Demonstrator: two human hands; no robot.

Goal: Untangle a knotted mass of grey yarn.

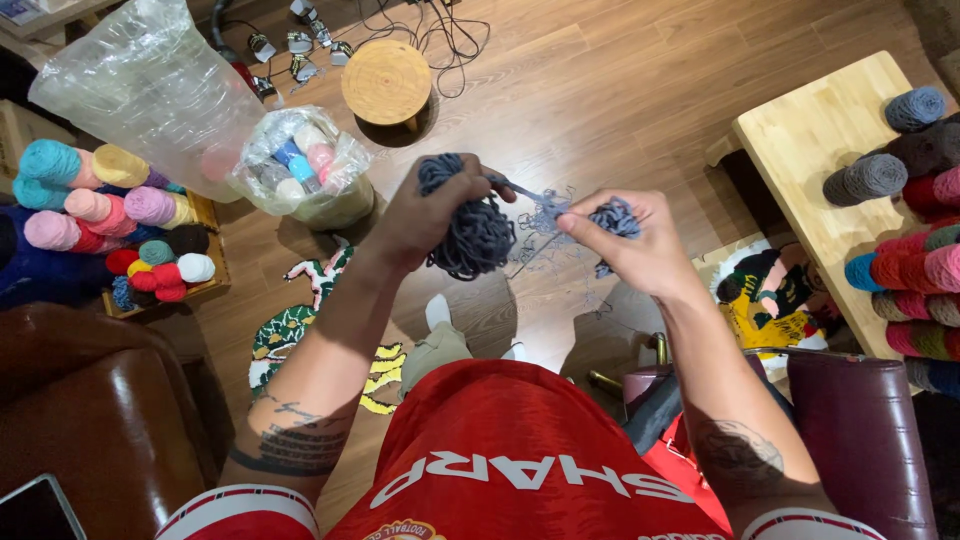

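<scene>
A wooden floor [620, 90] is carrying a round stool [386, 80] and tangled cables [420, 25]. A pale table [815, 150] is bearing yarn balls [920, 190].

The floor [600, 90] is made of brown wooden boards with a soft shine from the room light. At the far middle stands a small round wooden stool [386, 82], and behind it black cables [440, 30] lie on the boards. On the right there is a low table [820, 170] of pale wood. On the left, a wooden tray [212, 262] sits on the floor, and near it a dark brown leather armchair [90, 420] fills the near left corner. Another leather seat [865, 440], dark red, is at the near right. Two small rugs with pictures lie on the floor, one green and yellow rug [290, 335] at the left and one colourful rug [770, 300] at the right.
</scene>
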